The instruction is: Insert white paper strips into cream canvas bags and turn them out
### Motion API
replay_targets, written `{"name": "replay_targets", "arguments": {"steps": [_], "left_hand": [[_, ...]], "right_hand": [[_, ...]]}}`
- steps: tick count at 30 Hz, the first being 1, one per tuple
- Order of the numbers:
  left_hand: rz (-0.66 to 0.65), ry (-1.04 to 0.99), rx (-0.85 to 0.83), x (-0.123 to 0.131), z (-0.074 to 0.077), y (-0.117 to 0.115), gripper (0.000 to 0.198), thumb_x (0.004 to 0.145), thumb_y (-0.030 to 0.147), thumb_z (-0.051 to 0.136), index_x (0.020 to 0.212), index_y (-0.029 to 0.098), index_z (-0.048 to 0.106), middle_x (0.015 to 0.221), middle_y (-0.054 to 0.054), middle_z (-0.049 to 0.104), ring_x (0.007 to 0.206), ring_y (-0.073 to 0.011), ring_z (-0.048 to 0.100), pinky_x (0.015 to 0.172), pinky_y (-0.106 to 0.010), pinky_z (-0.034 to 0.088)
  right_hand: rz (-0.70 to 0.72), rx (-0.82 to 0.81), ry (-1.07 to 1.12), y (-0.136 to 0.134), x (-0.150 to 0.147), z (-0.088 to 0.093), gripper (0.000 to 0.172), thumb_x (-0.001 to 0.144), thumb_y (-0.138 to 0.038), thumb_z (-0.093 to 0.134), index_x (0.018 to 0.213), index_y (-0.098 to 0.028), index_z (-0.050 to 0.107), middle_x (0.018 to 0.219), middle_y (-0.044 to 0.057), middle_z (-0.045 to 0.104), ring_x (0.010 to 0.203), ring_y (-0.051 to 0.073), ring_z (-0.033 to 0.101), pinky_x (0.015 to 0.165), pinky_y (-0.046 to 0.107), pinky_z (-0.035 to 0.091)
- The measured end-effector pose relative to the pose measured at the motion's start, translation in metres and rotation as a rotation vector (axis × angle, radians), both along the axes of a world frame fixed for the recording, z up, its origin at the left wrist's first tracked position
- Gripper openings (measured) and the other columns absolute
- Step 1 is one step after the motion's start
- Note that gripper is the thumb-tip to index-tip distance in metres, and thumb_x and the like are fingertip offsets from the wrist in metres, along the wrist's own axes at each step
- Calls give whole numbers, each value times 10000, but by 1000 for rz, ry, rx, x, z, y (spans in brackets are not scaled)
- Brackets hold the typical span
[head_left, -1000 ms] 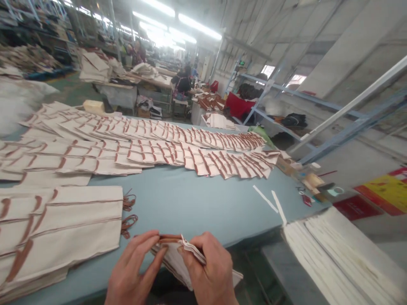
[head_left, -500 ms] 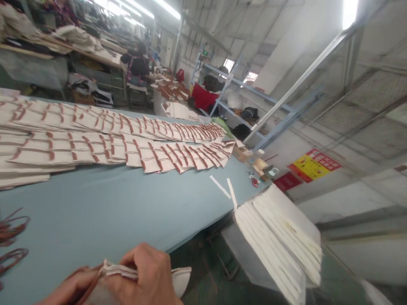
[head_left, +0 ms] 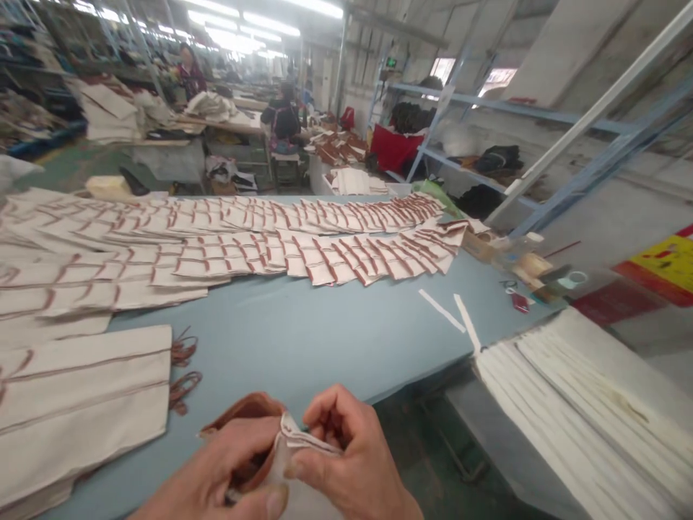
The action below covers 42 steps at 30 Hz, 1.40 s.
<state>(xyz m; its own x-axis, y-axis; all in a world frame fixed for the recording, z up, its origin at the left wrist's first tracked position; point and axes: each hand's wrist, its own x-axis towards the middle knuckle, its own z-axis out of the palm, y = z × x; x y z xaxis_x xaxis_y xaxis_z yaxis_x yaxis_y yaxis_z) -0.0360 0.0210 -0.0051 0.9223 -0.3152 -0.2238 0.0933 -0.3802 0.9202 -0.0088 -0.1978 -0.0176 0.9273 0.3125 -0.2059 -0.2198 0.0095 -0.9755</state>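
At the bottom centre, a cream cloth piece [head_left: 306, 487] with a brown strap [head_left: 249, 406] is held up at the table's near edge. My left hand [head_left: 227, 462] is closed on the cloth and strap from the left. From the right, my right hand [head_left: 351, 455] pinches the folded top edge between thumb and curled fingers. The lower part of the cloth runs out of the picture. To the left lies a stack of cream pieces with brown lines [head_left: 108, 390], with brown cords [head_left: 184, 390] at its right end.
Two rows of overlapping cream pieces [head_left: 325, 260] run along the blue-grey table [head_left: 325, 325]. White strips [head_left: 441, 310] lie towards the right, near a white cloth stack [head_left: 595, 404]. Small items and red scissors [head_left: 520, 302] sit at the far right corner. A person [head_left: 281, 119] sits beyond.
The view has swung left, so the left stack now shows. My hands appear further right in the picture; the right fingers are more curled at the cloth's edge and the brown strap shows more.
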Motion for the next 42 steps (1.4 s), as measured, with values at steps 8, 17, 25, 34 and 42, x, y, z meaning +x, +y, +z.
{"name": "replay_targets", "arguments": {"steps": [8,17,25,34,42], "left_hand": [[23,-643,233,6,2,17,240,1058,225,649,820,257,636,822,11,737,823,-208,679,763,-289,509],[153,-225,150,-9,16,38,292,1067,389,610,807,268,664,857,20,761,828,-198,700,772,-223,554],[123,56,3,-2,1,31,416,1107,520,535,819,238,641,836,19,671,817,-200,618,756,-256,484],[216,75,46,11,15,11,416,1010,560,582,745,250,663,763,38,636,754,-197,545,733,-270,437],[201,106,46,21,17,1,345,959,531,645,786,254,755,814,16,738,861,-234,659,838,-276,492]], "right_hand": [[34,1,16,38,-1,-6,519,733,-579,1036,861,-208,697,690,-86,528,624,106,389,553,238,307],[135,4,28,55,0,-4,525,944,-702,808,876,-205,655,697,-71,503,620,113,389,576,261,293],[227,12,95,41,15,4,579,950,-769,776,915,-222,587,774,-52,503,692,133,418,640,265,340],[314,66,251,26,34,15,583,883,-745,856,882,-239,567,715,-75,484,647,117,393,583,230,313],[268,29,183,12,36,6,549,925,-714,829,867,-236,565,714,-83,480,648,115,396,614,245,339]]}}
